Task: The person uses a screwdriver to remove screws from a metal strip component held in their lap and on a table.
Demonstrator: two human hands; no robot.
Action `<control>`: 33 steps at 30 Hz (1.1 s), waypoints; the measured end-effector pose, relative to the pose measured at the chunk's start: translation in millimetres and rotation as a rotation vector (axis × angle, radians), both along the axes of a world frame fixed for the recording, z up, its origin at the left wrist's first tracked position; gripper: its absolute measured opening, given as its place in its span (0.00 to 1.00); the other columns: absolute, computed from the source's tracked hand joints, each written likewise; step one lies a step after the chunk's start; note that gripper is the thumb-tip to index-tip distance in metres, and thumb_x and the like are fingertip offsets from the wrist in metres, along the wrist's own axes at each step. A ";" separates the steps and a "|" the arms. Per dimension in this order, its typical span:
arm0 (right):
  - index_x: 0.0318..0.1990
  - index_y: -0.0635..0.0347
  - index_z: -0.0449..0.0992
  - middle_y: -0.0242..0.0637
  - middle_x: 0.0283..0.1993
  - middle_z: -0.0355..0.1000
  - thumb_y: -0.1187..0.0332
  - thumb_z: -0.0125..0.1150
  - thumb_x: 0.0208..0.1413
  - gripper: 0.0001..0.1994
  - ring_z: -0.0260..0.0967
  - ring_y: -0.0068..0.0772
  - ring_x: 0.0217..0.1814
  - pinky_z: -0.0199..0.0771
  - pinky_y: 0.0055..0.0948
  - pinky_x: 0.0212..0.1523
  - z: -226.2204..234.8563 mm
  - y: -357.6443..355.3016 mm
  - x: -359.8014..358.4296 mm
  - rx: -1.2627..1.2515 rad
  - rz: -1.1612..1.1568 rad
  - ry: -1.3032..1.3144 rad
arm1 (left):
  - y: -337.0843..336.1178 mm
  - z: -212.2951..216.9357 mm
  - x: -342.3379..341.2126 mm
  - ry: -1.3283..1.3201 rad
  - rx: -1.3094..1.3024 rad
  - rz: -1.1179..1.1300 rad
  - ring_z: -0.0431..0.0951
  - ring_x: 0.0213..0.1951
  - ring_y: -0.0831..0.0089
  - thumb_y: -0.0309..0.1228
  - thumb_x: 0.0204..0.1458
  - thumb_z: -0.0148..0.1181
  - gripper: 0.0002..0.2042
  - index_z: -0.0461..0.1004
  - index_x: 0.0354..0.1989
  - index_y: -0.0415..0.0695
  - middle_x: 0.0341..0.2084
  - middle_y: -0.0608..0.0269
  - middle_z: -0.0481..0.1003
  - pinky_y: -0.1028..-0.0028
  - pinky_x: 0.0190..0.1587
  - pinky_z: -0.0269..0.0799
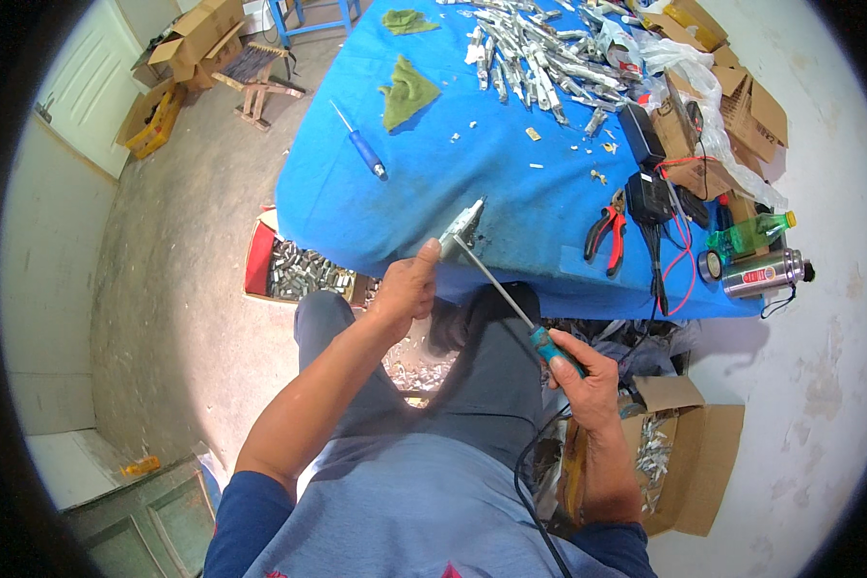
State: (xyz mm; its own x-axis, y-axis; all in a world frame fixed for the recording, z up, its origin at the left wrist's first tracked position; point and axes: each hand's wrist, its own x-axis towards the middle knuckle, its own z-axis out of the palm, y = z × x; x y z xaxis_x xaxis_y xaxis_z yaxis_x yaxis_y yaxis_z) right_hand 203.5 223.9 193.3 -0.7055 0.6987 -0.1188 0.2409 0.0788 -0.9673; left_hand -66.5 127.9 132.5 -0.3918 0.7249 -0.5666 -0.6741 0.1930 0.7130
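Observation:
My left hand [411, 289] is closed around the lower end of a slim whitish-grey stick-shaped part [460, 226], holding it at the near edge of the blue-covered table [347, 222]. In my right hand [588, 378] is a screwdriver [541, 339] with a teal handle and a long metal shaft. Its tip reaches the side of the part, next to my left thumb; whether it is wedged in cannot be made out. Dark specks lie on the cloth beside the part. A blue-handled screwdriver [364, 149] lies farther left on the table.
A heap of similar whitish parts [539, 58] covers the far side. Red-handled pliers [607, 234], black power adapters [648, 197], a green bottle [753, 233] and a steel flask [763, 274] are at right. Boxes of small pieces [303, 270] stand below; a black cable [522, 467] crosses my lap.

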 end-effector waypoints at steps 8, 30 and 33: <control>0.54 0.65 0.74 0.34 0.34 0.75 0.67 0.62 0.56 0.19 0.67 0.18 0.27 0.68 0.19 0.28 7.3 1.3 -1.7 -0.030 -0.025 -0.020 | -0.2 2.5 2.8 0.095 -0.010 -0.017 0.50 0.11 0.84 0.57 0.55 0.54 0.25 0.55 0.17 0.54 0.11 0.78 0.52 0.79 0.13 0.43; 0.54 0.66 0.74 0.37 0.32 0.76 0.70 0.60 0.57 0.18 0.67 0.17 0.25 0.69 0.19 0.26 26.6 7.0 -4.8 -0.149 -0.007 -0.055 | 0.9 3.0 5.3 0.193 -0.041 -0.038 0.51 0.11 0.85 0.59 0.54 0.55 0.25 0.60 0.20 0.52 0.11 0.78 0.54 0.79 0.13 0.44; 0.54 0.66 0.73 0.38 0.32 0.76 0.69 0.60 0.57 0.18 0.68 0.17 0.24 0.67 0.17 0.22 28.4 9.8 -8.6 -0.197 -0.028 -0.059 | 0.8 5.0 5.5 0.214 -0.049 -0.043 0.51 0.11 0.84 0.59 0.54 0.55 0.25 0.60 0.19 0.52 0.11 0.78 0.55 0.79 0.13 0.44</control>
State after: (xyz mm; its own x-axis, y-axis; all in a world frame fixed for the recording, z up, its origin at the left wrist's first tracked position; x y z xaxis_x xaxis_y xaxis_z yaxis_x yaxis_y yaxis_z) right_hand 195.0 233.7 221.7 -0.6737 0.6773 -0.2956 0.2970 -0.1181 -0.9475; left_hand -61.0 128.7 137.5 -0.4758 0.7172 -0.5092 -0.4990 0.2566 0.8277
